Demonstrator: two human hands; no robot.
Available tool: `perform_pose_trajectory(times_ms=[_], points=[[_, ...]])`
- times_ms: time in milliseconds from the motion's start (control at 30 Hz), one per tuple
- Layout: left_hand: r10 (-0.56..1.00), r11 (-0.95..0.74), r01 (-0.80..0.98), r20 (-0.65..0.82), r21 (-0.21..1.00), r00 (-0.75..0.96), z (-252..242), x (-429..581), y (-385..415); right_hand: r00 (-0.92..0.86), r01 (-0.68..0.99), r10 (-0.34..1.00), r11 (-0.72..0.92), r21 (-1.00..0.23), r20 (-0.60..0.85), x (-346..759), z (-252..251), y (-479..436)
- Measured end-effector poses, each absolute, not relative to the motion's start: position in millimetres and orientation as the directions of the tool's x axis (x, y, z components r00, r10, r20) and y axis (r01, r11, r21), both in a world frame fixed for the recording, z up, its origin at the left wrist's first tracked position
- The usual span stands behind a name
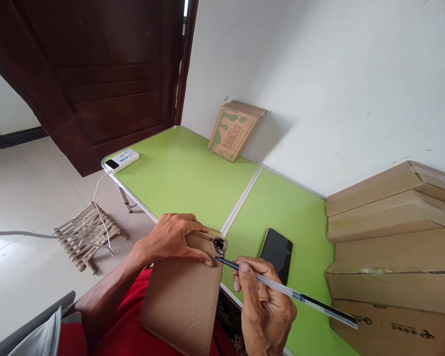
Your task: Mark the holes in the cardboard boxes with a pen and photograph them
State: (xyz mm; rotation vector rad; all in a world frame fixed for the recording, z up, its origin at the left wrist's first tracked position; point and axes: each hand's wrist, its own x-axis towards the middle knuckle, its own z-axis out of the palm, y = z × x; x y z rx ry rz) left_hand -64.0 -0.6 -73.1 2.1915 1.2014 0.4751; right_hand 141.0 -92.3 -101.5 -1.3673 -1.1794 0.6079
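Observation:
My left hand (174, 240) grips a folded piece of brown cardboard (181, 301), thumb on the broad face and fingers over the top edge. The cardboard rests tilted on my lap against the table's edge. At its upper right corner is a dark, inked-looking hole or patch (219, 245). Between the thumb and fingers of my right hand (265, 301) is a slim pen (282, 288) with a dark tip and a clear barrel. The pen's tip touches or nearly touches the cardboard just below the dark patch; I cannot tell which.
On the green folding table (178, 168) lie a black phone (278, 252) and a white power bank (122, 160) with a cable. A printed cardboard piece (233, 131) leans on the wall. Folded cardboard (389, 252) is stacked at right. A woven stool (87, 235) stands left.

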Motion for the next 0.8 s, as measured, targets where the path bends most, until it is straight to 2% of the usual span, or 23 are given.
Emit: perform_pose_trajectory(times_ms=[200,300,367,467,633,800], points=[[0.848,-0.419,0.646,0.021,0.638,0.529,-73,-64,0,0.408,0.263,0.883,0.13,-0.956,0.232,160,-100,-84],[0.851,-0.414,0.658,0.01,0.629,0.525,-71,-64,-1,0.351,0.379,0.919,0.036,-0.925,0.18,174,-102,-60],[0.851,-0.411,0.661,0.004,0.627,0.525,-70,-64,-1,0.282,0.582,0.956,-0.101,-0.807,0.085,182,-106,-37],[0.851,-0.413,0.663,0.005,0.624,0.525,-71,-64,-1,0.259,0.801,0.963,-0.256,-0.541,-0.073,186,-116,-2],[0.859,-0.401,0.686,-0.009,0.607,0.511,-71,-63,0,0.325,0.859,0.928,-0.37,-0.353,-0.18,179,-136,27],[0.854,-0.392,0.678,-0.028,0.622,0.519,-69,-63,0,0.366,0.87,0.91,-0.409,-0.275,-0.198,171,-139,28]])
